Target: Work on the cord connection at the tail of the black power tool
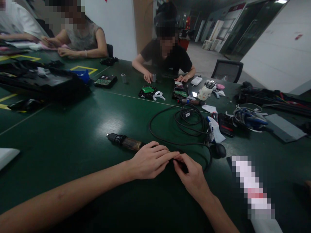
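Observation:
An electric screwdriver (130, 143) lies on the green table, its bit end pointing left and its rear end hidden. My left hand (152, 160) rests palm down over that rear end, fingers stretched out to the right. Thumb and fingers of my right hand (190, 168) are pinched together by the left fingertips, touching them or nearly so. What the pinch holds, if anything, is hidden. Just beyond both hands, a black cable (178, 142) runs in loose loops.
Across the table (73, 123) a co-worker (167, 55) handles a small grey cylinder (154, 77) near hard drives (147, 91). Two more people sit at the far left by a black tray (43, 81). Gloves (250, 118), a grey plate (284, 127) and a blurred-out strip (252, 187) are on the right.

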A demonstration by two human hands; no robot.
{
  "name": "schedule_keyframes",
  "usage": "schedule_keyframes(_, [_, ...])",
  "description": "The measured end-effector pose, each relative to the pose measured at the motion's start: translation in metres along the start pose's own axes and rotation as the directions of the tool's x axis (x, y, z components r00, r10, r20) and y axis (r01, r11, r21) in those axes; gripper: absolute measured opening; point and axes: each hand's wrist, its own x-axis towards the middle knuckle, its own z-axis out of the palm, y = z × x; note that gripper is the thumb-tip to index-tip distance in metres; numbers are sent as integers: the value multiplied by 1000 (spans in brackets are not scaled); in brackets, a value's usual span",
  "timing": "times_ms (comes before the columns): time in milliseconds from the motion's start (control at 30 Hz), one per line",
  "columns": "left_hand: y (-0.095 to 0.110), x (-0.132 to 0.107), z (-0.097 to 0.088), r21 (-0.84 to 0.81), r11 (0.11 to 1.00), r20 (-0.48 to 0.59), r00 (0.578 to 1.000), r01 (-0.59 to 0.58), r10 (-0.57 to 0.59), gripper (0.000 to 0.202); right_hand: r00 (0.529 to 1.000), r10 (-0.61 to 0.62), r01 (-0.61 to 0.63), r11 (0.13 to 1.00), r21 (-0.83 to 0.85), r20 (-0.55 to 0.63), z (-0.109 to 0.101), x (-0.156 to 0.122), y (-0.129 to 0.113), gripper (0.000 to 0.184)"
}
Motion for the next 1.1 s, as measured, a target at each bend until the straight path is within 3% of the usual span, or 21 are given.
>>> schedule_keyframes(233, [1,2,1,75,997,-2,1000,22,-22,49,1000,6,-6,1000,14,3,0,0,1,12])
schedule_keyframes(433, [1,1,0,0,1000,2,1000,15,-15,55,1000,17,-17,1000,14,12,0,0,1,12])
schedule_keyframes(700, [2,3,1,66,997,-5,999,32,-32,51,1000,13,-13,1000,5,8,0,0,0,11])
schedule_keyframes(933, [1,1,-1,4,1000,30,999,21,-21,58,1000,-4,4,1000,-20,2,-1,1,-1,11])
schedule_keyframes(1100, [1,0,4,27,999,-28,999,33,-32,48,1000,3,-3,1000,-17,11,-2,0,-1,13])
